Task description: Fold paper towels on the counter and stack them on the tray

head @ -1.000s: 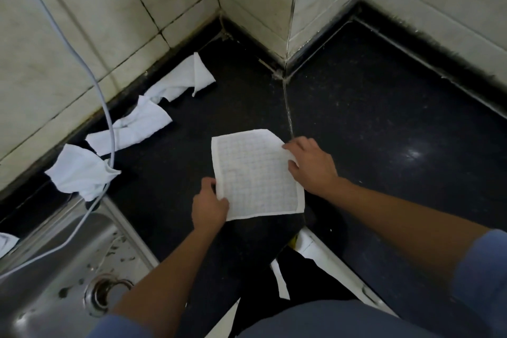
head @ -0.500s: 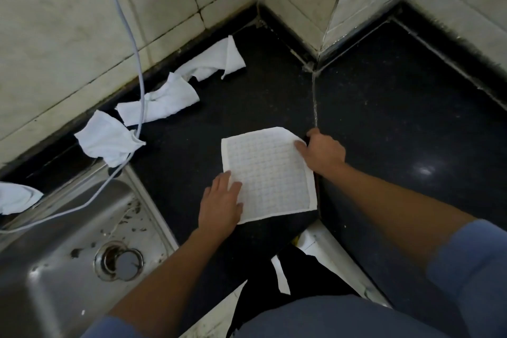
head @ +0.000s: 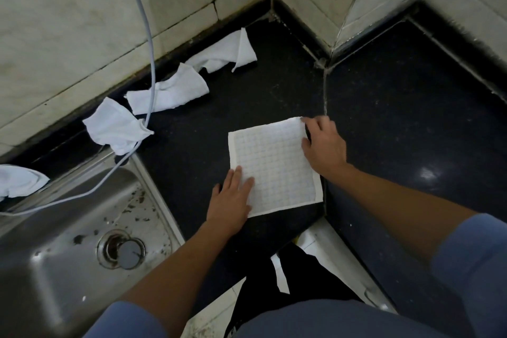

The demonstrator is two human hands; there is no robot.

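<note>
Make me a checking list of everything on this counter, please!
Surface: black speckled stone counter, with a seam running through it.
Job's things: flat white grid-patterned paper towel lies on it; four crumpled white paper towels by the wall; no tray seen.
Clutter: dark specks in the stainless steel sink.
Hands: left hand presses flat on the towel's near-left corner; right hand pinches its far-right corner.
Cables: grey cable hangs down the wall and crosses the sink.
Surroundings: pale tiled walls behind.

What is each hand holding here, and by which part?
The right hand pinches the towel at its far right corner. The left hand holds nothing; its straight fingers only press the towel's near left edge.
</note>
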